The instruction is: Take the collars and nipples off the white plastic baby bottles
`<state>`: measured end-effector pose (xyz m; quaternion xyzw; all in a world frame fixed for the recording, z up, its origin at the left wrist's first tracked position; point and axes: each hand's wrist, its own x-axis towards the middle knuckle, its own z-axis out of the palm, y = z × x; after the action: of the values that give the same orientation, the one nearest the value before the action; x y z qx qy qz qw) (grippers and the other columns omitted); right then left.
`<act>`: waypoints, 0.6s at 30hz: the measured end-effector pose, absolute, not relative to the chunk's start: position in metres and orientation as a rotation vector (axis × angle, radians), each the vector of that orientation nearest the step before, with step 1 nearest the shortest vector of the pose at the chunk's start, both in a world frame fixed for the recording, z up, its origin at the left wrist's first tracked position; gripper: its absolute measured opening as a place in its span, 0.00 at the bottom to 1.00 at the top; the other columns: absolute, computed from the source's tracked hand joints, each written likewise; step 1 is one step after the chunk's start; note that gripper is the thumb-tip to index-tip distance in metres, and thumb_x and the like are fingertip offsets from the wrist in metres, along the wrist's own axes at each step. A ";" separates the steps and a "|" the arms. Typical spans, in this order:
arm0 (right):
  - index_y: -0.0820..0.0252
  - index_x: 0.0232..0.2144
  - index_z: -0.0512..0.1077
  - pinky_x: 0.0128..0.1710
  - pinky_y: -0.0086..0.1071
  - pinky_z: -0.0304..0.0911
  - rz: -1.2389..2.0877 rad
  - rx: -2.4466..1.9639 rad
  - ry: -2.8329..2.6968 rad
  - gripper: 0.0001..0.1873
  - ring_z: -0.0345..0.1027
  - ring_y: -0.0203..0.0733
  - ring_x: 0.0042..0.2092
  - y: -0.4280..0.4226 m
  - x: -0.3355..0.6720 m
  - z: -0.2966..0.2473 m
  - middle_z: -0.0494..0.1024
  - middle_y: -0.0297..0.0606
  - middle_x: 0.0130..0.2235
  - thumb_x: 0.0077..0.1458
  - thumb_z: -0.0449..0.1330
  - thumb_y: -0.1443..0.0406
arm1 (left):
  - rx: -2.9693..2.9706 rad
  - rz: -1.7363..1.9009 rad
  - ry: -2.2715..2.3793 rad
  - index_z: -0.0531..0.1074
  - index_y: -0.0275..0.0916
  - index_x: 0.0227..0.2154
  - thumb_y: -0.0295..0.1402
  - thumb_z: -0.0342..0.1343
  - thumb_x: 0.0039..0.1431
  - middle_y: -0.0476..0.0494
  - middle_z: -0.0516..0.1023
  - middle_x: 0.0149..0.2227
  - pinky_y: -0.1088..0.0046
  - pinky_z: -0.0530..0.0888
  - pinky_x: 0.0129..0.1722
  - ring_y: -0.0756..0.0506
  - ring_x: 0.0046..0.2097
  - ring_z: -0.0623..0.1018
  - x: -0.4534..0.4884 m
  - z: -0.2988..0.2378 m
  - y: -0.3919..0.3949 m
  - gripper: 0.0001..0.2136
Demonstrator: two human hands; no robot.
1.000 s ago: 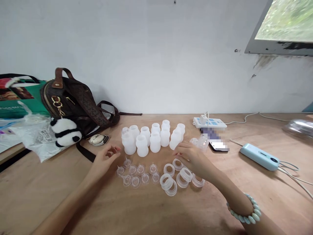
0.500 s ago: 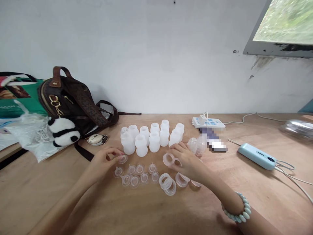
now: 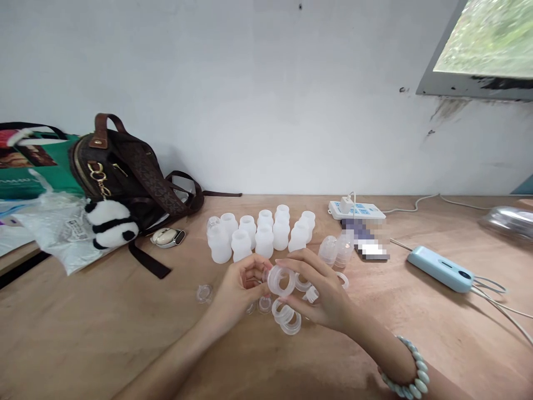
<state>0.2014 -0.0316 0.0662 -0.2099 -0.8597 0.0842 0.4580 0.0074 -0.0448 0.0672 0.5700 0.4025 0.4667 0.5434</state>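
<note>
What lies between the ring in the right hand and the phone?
Part of the right hand, then two clear domed covers next to the phone, in the head view.

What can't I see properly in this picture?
All in the head view:
Whether the left hand grips something: its fingers and the clear ring in the right hand hide it.
How many clear discs there are: the left hand covers some table.
The phone: blurred into squares.
The green bag: cut off by the left edge.
</note>
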 end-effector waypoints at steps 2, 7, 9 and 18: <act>0.55 0.52 0.68 0.40 0.39 0.72 0.227 -0.591 -2.131 0.18 0.72 0.46 0.43 -0.029 0.200 0.064 0.74 0.44 0.43 0.60 0.62 0.63 | 1.337 1.114 0.950 0.74 0.39 0.29 0.37 0.69 0.46 0.46 0.78 0.30 0.71 0.75 0.32 0.46 0.32 0.77 0.011 0.065 -0.045 0.11; 0.58 0.50 0.70 0.42 0.38 0.72 0.320 -0.691 -2.147 0.17 0.72 0.46 0.44 -0.025 0.200 0.060 0.75 0.43 0.43 0.59 0.63 0.63 | 1.115 1.154 0.903 0.78 0.38 0.34 0.37 0.66 0.50 0.43 0.81 0.34 0.69 0.76 0.38 0.45 0.35 0.78 0.011 0.063 -0.049 0.10; 0.59 0.51 0.69 0.43 0.38 0.72 0.342 -0.682 -2.124 0.18 0.72 0.45 0.44 -0.025 0.200 0.059 0.75 0.43 0.43 0.59 0.64 0.63 | 1.020 1.172 0.876 0.78 0.37 0.35 0.37 0.67 0.50 0.43 0.81 0.35 0.70 0.76 0.38 0.46 0.34 0.78 0.010 0.063 -0.049 0.12; 0.55 0.51 0.70 0.42 0.39 0.71 0.402 -0.635 -2.063 0.19 0.71 0.45 0.43 -0.024 0.197 0.054 0.75 0.41 0.43 0.58 0.66 0.61 | 0.934 1.194 0.825 0.76 0.36 0.38 0.42 0.72 0.49 0.45 0.79 0.33 0.76 0.74 0.37 0.48 0.35 0.76 0.012 0.061 -0.054 0.19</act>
<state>0.1970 -0.0243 0.0541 -0.2576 -0.8364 0.1629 0.4556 0.0124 -0.0536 0.0611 0.4111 0.3633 0.5256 0.6502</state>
